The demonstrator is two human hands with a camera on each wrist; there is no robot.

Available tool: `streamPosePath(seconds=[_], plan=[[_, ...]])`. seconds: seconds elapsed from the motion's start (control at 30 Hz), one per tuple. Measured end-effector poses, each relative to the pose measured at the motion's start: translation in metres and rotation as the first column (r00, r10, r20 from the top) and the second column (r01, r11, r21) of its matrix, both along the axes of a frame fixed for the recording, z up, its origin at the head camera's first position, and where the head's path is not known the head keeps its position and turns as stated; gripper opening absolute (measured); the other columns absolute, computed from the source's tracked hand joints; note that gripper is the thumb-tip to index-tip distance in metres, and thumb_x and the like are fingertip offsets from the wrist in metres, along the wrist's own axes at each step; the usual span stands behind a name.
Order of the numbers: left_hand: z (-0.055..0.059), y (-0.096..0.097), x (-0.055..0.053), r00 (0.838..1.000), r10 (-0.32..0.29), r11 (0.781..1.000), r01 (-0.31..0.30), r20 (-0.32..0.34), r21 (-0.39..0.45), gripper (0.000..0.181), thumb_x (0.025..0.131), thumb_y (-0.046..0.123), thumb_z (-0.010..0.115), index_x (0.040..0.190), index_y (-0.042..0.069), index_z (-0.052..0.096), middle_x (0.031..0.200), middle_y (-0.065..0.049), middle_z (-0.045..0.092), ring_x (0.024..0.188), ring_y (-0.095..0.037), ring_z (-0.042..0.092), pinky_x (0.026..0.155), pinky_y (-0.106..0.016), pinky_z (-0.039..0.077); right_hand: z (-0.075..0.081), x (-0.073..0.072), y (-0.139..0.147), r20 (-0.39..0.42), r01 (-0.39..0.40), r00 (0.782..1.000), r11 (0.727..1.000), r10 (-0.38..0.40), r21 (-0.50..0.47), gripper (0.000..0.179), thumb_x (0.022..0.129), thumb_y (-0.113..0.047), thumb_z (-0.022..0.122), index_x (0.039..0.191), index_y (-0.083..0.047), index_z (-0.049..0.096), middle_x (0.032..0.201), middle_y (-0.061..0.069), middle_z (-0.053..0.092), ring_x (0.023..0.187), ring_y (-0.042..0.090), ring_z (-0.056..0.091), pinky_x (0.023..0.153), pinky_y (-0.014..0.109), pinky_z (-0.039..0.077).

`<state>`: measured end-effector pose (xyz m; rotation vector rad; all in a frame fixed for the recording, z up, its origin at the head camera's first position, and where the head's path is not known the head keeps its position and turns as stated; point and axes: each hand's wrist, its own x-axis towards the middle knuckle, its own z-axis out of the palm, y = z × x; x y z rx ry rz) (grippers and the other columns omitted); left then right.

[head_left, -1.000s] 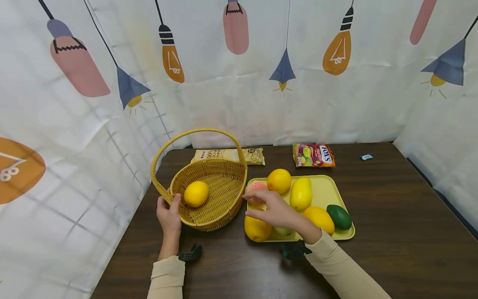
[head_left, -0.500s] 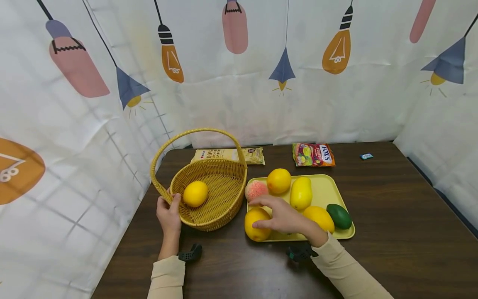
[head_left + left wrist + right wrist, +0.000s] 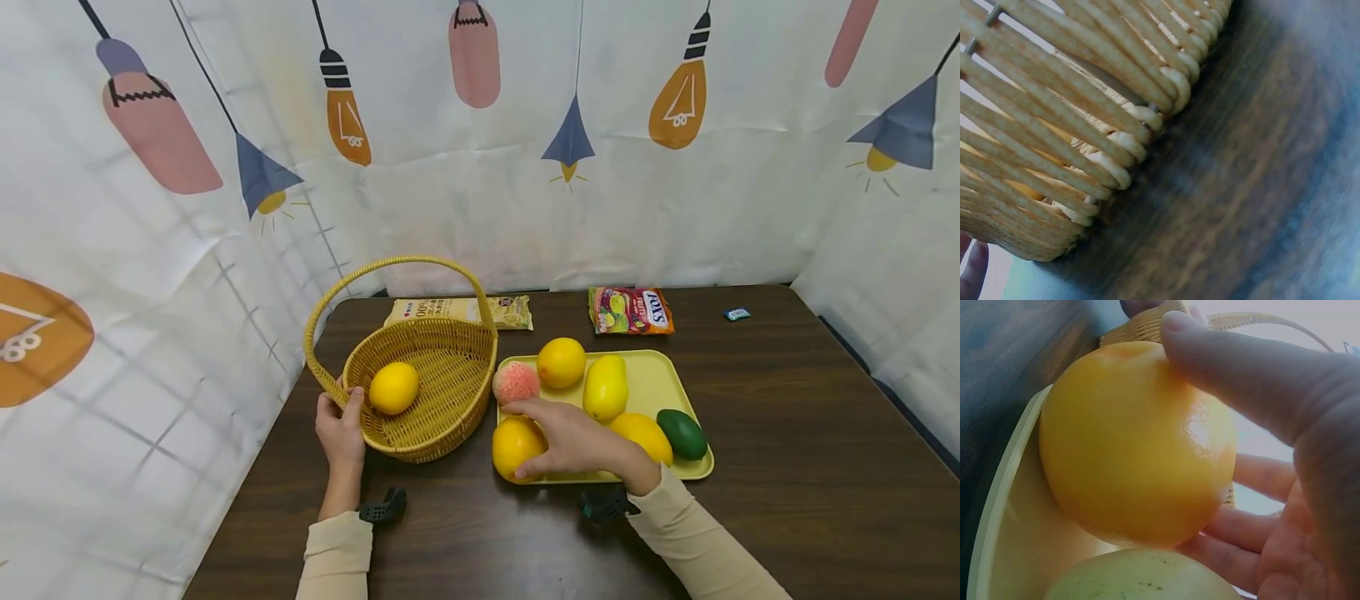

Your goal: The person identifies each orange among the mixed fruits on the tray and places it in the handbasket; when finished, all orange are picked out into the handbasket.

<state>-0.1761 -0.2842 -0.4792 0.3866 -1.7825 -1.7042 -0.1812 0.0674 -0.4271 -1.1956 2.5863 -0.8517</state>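
Orange: round, shiny, yellow-orange, whole, at the 8 o'clock edge of the pale yellow tray. Basket: golden, woven, rounded, tall arched handle up; sits 10 o'clock from orange, one yellow fruit inside, toward 9 o'clock.

The right hand has moved from over the peach on the tray; its fingers now grip the orange fruit at the tray's near left corner.
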Motion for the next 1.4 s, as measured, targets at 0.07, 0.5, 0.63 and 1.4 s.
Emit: streamPosePath(seconds=[0.07,0.5,0.63,1.4], plan=[[0.0,0.0,0.0,1.0,-0.001,1.0,0.001,0.002,0.003,0.016,0.095,0.018,0.063,0.101,0.005,0.056,0.138,-0.016,0.055,0.106,-0.01,0.056,0.077,-0.012,0.047,0.0,0.001,-0.001,-0.007,0.012,1.0,1.0,-0.011,0.019,0.081,0.074,-0.054,0.079,0.14,-0.016,0.051,0.137,-0.005,0.055,0.117,0.012,0.053,0.1,0.039,0.043],[0.001,0.002,0.0,1.0,-0.001,1.0,0.001,0.002,0.005,0.018,0.096,0.016,0.063,0.103,0.002,0.055,0.138,-0.015,0.056,0.105,-0.01,0.056,0.077,-0.013,0.047,-0.006,0.007,-0.006,-0.115,0.05,0.993,0.99,-0.035,0.131,0.086,0.071,-0.057,0.079,0.142,-0.02,0.048,0.14,-0.002,0.055,0.113,0.019,0.056,0.092,0.044,0.044],[0.002,0.003,0.0,1.0,-0.001,1.0,0.001,0.001,-0.004,0.016,0.096,0.015,0.062,0.103,0.002,0.056,0.137,-0.015,0.056,0.104,-0.01,0.057,0.076,-0.013,0.047,-0.006,0.008,-0.005,-0.133,0.039,0.991,0.992,-0.023,0.116,0.083,0.072,-0.055,0.078,0.142,-0.02,0.049,0.14,-0.004,0.054,0.114,0.017,0.056,0.092,0.043,0.044],[-0.002,-0.003,0.001,1.0,-0.029,0.999,0.029,-0.008,0.021,0.017,0.095,0.017,0.064,0.104,0.004,0.057,0.141,-0.022,0.05,0.107,-0.007,0.055,0.08,-0.011,0.046,0.001,0.005,-0.013,0.157,0.111,0.986,0.941,-0.063,-0.321,0.083,0.078,-0.046,0.079,0.147,-0.019,0.041,0.132,-0.012,0.055,0.105,0.007,0.056,0.092,0.037,0.049]])
